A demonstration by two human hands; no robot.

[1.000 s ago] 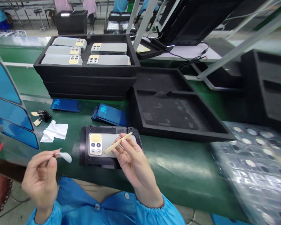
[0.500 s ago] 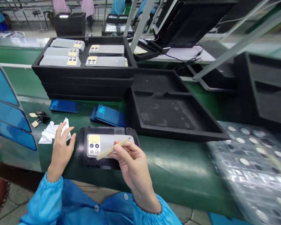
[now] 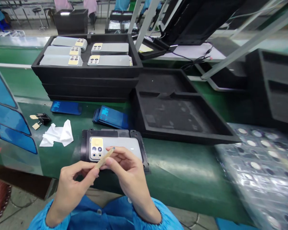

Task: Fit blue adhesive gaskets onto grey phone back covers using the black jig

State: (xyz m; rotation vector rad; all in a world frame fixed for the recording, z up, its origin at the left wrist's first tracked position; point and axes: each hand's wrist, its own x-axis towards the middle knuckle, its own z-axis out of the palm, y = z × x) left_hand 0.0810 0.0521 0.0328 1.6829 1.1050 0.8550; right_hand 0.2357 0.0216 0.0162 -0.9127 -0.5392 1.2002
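A silver phone back cover [image 3: 124, 145] with a yellow-filmed camera block lies in a black fixture [image 3: 85, 148] on the green bench. My right hand [image 3: 124, 169] is closed on a thin wooden stick [image 3: 105, 157] just in front of the fixture. My left hand [image 3: 73, 179] meets it from the left, thumb and forefinger pinched at the stick's lower end. Both hands hover at the bench's front edge.
A white wipe [image 3: 57, 135] lies left of the fixture. Blue film pieces [image 3: 111, 116] and stacked black trays with silver covers [image 3: 86, 54] sit behind. An empty black tray [image 3: 177, 111] is to the right, a plastic blister sheet [image 3: 256, 159] at far right.
My left hand left the white wipe and came back to the stick. My right hand drew the stick off the cover toward me. A second ago the left hand held a small white piece.
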